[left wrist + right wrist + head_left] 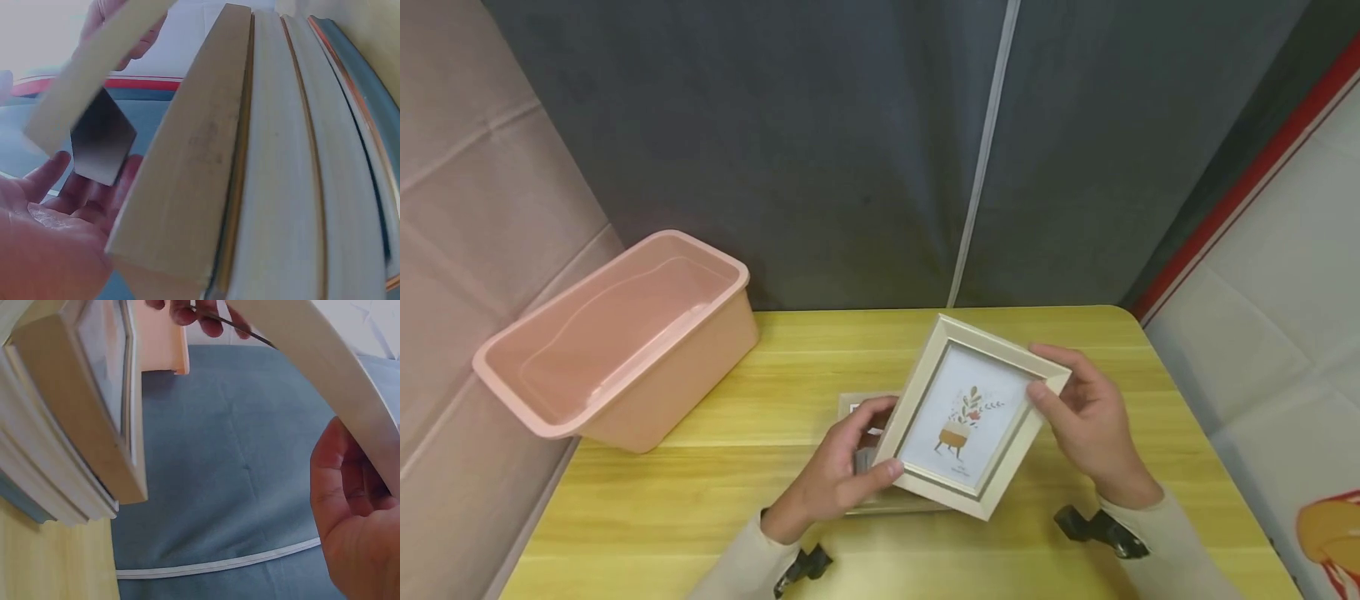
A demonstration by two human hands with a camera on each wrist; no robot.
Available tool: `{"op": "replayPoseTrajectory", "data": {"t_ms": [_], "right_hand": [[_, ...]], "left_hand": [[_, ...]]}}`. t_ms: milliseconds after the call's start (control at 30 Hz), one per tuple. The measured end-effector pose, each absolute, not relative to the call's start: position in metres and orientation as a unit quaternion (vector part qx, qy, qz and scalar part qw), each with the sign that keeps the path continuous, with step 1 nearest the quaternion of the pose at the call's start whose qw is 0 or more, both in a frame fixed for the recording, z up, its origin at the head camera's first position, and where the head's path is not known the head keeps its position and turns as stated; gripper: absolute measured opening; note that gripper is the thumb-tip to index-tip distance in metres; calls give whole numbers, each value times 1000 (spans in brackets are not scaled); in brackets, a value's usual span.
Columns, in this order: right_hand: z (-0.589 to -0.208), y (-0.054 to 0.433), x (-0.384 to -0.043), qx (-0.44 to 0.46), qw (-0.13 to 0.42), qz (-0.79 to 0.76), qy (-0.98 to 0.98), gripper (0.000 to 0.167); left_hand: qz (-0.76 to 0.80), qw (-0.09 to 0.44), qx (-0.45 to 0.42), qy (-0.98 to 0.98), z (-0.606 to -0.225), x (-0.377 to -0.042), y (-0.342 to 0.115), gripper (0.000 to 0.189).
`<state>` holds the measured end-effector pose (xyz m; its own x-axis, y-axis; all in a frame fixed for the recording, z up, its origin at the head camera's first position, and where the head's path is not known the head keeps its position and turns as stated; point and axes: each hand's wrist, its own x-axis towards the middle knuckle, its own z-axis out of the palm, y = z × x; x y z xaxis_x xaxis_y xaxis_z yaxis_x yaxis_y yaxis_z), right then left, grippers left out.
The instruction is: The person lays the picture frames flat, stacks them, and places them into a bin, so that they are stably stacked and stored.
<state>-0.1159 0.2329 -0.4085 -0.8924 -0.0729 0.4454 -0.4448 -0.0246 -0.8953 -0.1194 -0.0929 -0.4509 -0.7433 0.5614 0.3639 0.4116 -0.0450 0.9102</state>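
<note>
"While I follow the head view from my remote station, which step do you read as in hand?"

"I judge it to be the handling stage: one picture frame (966,417) is raised above the stack (275,156) on the table (700,492), tilted, its plant print facing the head camera. The wrist views show it apart from the stack."

"How do the hands stand?"

"Left hand (842,467): pinching the lower left corner, thumb on the front, fingers behind. Right hand (1090,421): pinching the upper right corner between thumb and fingers."

"What is the dark panel (103,140) behind the frame, in the left wrist view?"

"Possibly a fold-out stand; I cannot tell for certain."

"What, then, does the next move call for?"

"In my judgement, an even hold at both corners, with the panel guarded from catching on the stack if the frame is turned or lowered. The pink bin (685,379) stands well apart, toward the left of the table, and should offer no obstacle."
</note>
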Motion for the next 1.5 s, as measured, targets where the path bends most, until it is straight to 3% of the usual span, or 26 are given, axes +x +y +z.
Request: {"op": "replayPoseTrajectory", "data": {"t_ms": [467, 700, 967, 1200, 1500], "right_hand": [[-425, 218, -132, 140, 152, 822, -531, 46], [-431, 204, -131, 60, 164, 848, -501, 42], [-435, 187, -126, 41, 183, 861, -473, 43], [-438, 184, -116, 108, 163, 824, -532, 55], [-438, 190, -111, 178, 201, 732, -627, 57]], "left_hand": [[708, 49, 295, 640, -457, -107, -91, 72], [769, 3, 212, 604, -456, -101, -79, 84], [785, -77, 141, 598, -458, -93, -63, 98], [799, -88, 127, 580, -454, -91, -66, 96], [796, -72, 141, 584, -454, -92, -84, 80]]}}
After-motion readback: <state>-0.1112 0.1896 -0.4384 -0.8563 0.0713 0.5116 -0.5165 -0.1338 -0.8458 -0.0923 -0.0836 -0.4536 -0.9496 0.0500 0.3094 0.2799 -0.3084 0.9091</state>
